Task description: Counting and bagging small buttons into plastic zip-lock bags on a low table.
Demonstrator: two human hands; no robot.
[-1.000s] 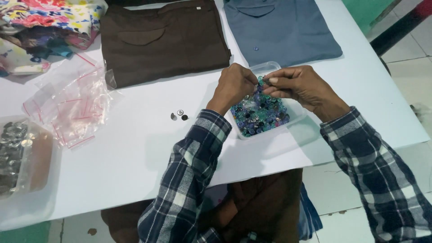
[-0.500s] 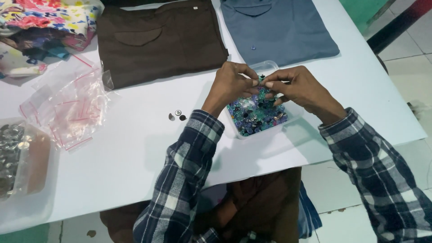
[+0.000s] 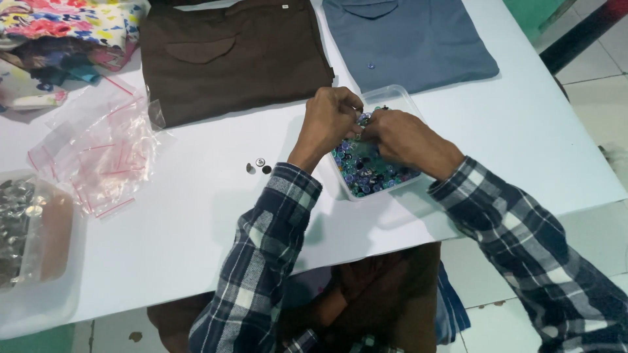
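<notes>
Both hands [image 3: 330,117] [image 3: 402,137] pinched together over clear tray of buttons [image 3: 366,171], held item hidden; risk of dropping it among buttons

Whatever is pinched between the left hand [image 3: 330,117] and the right hand [image 3: 402,138] is hidden by the fingers. Much of the button tray [image 3: 386,98] beneath them is covered. Far left of the left hand, a container [image 3: 39,261] is cut off by the edge.

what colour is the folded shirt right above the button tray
Blue-grey folded shirt, clearest in the head view.
</notes>
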